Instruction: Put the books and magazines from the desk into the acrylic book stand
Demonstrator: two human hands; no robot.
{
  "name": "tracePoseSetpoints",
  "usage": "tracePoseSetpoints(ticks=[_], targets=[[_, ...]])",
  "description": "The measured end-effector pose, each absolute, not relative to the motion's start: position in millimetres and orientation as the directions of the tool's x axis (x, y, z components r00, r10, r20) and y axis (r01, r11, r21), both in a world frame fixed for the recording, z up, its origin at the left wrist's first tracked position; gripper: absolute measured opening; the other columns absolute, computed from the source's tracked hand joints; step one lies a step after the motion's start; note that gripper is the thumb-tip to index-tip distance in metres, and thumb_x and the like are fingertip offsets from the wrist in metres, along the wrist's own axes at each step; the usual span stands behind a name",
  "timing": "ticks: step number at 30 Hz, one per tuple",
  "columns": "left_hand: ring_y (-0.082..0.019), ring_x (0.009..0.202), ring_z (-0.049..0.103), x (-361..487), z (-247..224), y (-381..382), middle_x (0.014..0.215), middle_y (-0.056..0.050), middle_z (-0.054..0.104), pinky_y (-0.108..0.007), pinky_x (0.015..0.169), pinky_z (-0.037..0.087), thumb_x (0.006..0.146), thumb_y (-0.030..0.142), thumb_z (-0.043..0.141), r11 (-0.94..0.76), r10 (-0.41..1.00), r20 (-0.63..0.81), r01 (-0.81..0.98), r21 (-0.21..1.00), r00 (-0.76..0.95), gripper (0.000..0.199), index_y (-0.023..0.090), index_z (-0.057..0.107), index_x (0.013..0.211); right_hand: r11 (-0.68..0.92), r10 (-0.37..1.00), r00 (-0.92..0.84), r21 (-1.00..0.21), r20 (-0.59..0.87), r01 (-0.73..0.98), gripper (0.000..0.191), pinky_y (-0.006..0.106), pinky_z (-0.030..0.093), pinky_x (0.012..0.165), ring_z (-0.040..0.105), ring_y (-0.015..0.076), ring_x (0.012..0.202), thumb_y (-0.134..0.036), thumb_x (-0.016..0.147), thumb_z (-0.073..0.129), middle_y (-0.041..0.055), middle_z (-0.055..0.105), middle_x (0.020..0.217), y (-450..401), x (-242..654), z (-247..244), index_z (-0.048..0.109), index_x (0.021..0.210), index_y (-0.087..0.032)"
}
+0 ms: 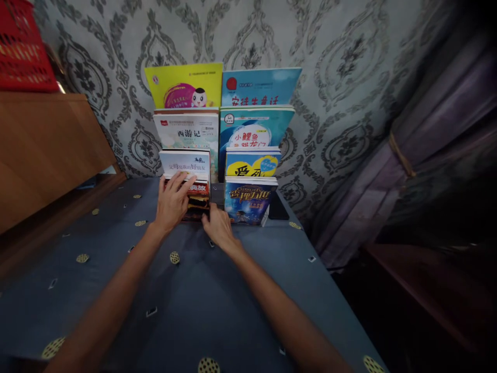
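Books stand upright in two stepped columns against the wall. My left hand (172, 203) lies with spread fingers over the front left book (198, 199), which has a red and dark cover. My right hand (218, 225) touches that book's lower right edge, its fingers partly hidden and turned inward. Behind it rise a pale book (185, 161), a white one (188, 129) and a yellow-green one (184, 85). In the right column are a dark blue book (248, 202), a yellow one (252, 165), a teal one (256, 124) and a blue one (260, 85).
The books rest on a dark blue patterned cloth (155, 290). A wooden cabinet (50, 150) carries a red basket (25, 52) at the left. A dark flat object (278, 208) lies right of the books, and a tied purple curtain (373, 191) hangs further right.
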State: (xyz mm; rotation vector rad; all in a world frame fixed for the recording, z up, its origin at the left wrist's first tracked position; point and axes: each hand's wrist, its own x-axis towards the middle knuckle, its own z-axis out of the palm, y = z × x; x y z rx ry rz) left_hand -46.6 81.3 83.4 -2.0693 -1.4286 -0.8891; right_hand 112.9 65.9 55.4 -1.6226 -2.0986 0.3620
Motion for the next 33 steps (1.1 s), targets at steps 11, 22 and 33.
tracePoseSetpoints(ticks=[11, 22, 33], targets=[[-0.031, 0.142, 0.039, -41.8, 84.6, 82.4, 0.147, -0.013, 0.051, -0.057, 0.119, 0.019, 0.089, 0.012, 0.045, -0.303, 0.665, 0.696, 0.949, -0.083, 0.273, 0.058, 0.023, 0.046, 0.146, 0.454, 0.882, -0.181, -0.686, 0.434, 0.568, 0.058, 0.036, 0.044, 0.107, 0.059, 0.0256, 0.124, -0.012, 0.084, 0.05, 0.0172, 0.06, 0.136, 81.8, 111.3, 31.4, 0.044, 0.141, -0.007], [-0.029, 0.146, 0.033, -79.2, 51.4, 81.6, 0.156, -0.02, 0.036, -0.051, 0.119, 0.029, 0.096, 0.028, 0.043, -0.41, 0.524, 0.845, 0.839, 0.357, -0.103, 0.066, 0.015, 0.018, 0.156, 0.473, 0.876, -0.191, -0.713, 0.442, 0.518, 0.056, 0.041, 0.044, 0.109, 0.061, 0.0271, 0.123, -0.015, 0.083, 0.053, 0.0169, 0.063, 0.134, 87.3, 115.7, 28.7, 0.051, 0.139, -0.009], [-0.026, 0.13, 0.054, -80.1, 23.5, 95.6, 0.146, -0.015, 0.051, -0.045, 0.11, 0.043, 0.098, 0.037, 0.044, -0.525, 0.633, 0.745, 0.589, 0.614, -0.212, 0.061, 0.023, 0.024, 0.155, 0.41, 0.911, -0.164, -0.779, 0.379, 0.475, 0.059, 0.035, 0.048, 0.105, 0.064, 0.022, 0.12, -0.014, 0.082, 0.056, 0.012, 0.066, 0.132, 83.9, 112.6, 31.1, 0.048, 0.141, -0.012]])
